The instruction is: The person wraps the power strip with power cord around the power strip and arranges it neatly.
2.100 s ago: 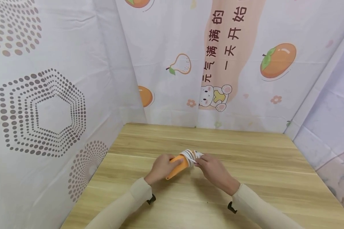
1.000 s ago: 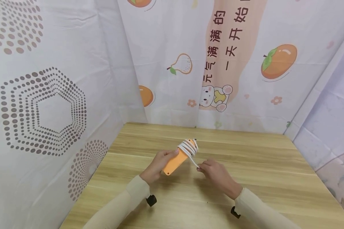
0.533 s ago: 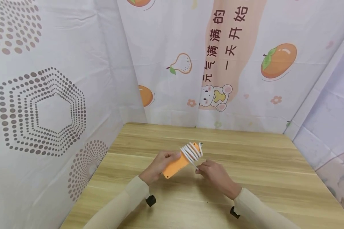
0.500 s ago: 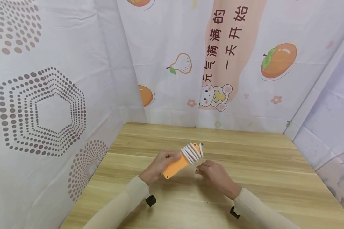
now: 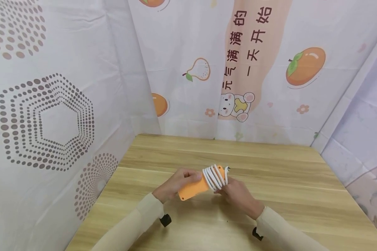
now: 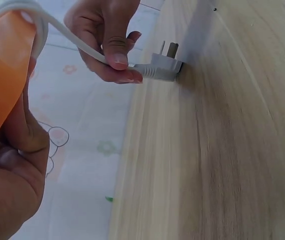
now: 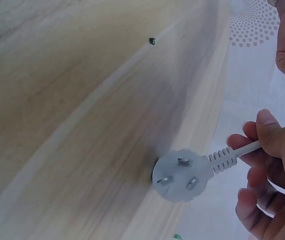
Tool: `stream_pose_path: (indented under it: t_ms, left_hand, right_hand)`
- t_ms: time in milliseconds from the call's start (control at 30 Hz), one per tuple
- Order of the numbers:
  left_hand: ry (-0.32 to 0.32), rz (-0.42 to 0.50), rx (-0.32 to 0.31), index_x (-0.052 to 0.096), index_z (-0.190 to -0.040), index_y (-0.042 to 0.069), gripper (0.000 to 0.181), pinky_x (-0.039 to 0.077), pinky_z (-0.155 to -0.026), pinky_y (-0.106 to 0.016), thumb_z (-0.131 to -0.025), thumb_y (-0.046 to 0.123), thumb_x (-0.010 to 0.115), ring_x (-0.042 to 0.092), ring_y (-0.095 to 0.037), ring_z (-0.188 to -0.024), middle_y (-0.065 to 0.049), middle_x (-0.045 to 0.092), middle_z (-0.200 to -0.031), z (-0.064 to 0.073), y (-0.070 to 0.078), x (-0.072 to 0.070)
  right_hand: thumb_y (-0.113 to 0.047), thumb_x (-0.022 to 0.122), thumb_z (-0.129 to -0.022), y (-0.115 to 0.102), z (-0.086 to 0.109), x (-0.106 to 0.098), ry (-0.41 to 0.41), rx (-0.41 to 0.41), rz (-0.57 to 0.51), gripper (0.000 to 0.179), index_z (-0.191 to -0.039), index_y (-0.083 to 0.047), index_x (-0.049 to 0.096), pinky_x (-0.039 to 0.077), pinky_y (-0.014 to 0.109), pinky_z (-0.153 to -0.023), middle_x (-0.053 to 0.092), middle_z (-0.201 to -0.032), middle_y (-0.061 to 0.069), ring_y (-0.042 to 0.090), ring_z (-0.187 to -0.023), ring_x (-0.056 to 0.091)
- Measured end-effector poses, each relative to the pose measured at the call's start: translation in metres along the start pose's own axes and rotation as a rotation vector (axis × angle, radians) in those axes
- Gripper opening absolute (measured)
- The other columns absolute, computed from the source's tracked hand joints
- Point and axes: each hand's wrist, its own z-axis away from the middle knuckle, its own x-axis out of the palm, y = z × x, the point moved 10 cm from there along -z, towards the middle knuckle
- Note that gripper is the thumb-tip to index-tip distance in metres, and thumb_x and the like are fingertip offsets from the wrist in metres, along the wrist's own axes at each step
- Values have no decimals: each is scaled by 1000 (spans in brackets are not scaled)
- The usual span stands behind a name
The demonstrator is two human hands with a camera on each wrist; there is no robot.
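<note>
My left hand grips the lower end of a flat orange board, thumb on its face. Several turns of white power cord wrap the board's far half, and a short cord end with a dark tip sticks up past it. My right hand is partly behind the wrapped end in the head view. In the left wrist view its thumb and fingers pinch the cord just behind the plug. The right wrist view shows the plug's round face and three metal prongs, close over the table.
Both hands are above a wood-grain table. A printed white curtain stands behind it, with another curtain along the left side. A tiny dark speck lies on the tabletop.
The board has tilted flatter, and its wrapped end has swung right and nearer. The right hand, earlier apart from the board with cord stretched between, is now behind its wrapped end.
</note>
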Motion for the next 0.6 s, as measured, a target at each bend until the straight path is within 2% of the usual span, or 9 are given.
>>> stream_pose_path:
  t_ms: [200, 300, 400, 433, 533, 600]
  left_hand:
    - [-71, -57, 40, 77, -105, 1, 39, 46, -59, -25, -99, 39, 68, 56, -11, -66, -2, 70, -87, 2, 5, 11]
    - [-87, -84, 60, 76, -102, 1, 36, 44, -63, -24, -98, 37, 70, 54, -10, -71, -1, 68, -89, 3, 9, 13]
    - [-127, -116, 64, 75, -97, 2, 35, 42, -62, -24, -98, 36, 71, 51, -10, -70, 0, 66, -85, 3, 9, 18]
    - [-142, -129, 61, 75, -96, 3, 34, 42, -62, -24, -98, 37, 71, 51, -10, -70, 0, 66, -84, 3, 9, 20]
    - [-198, -172, 47, 77, -96, 6, 33, 42, -60, -24, -98, 39, 70, 51, -9, -67, 1, 67, -83, 3, 6, 27]
    - [-240, -207, 36, 76, -92, 8, 33, 40, -60, -24, -98, 39, 70, 48, -7, -65, 4, 64, -78, 3, 4, 32]
  right_hand:
    - [1, 84, -74, -2, 4, -1, 38, -19, 16, 25, -90, -6, 66, 54, 35, -58, 68, -81, 6, 18, -69, 64]
    - [3, 84, -75, 1, 4, -4, 50, 12, -102, 30, -100, -5, 69, 57, 34, -67, 71, -91, 5, 16, -79, 67]
    - [3, 79, -80, 9, 1, -3, 35, 87, -243, 23, -96, -12, 69, 53, 28, -64, 66, -88, -6, 6, -75, 60]
    - [2, 77, -82, 9, 0, -3, 28, 96, -257, 21, -93, -14, 70, 51, 26, -63, 64, -86, -8, 4, -73, 57]
    - [-6, 72, -87, 1, -7, -3, -12, 43, -204, 14, -87, -20, 72, 44, 21, -56, 64, -82, -12, 2, -68, 49]
    - [-12, 73, -88, -8, -10, -2, -37, -30, -141, 9, -90, -20, 76, 45, 21, -56, 70, -86, -10, 5, -71, 51]
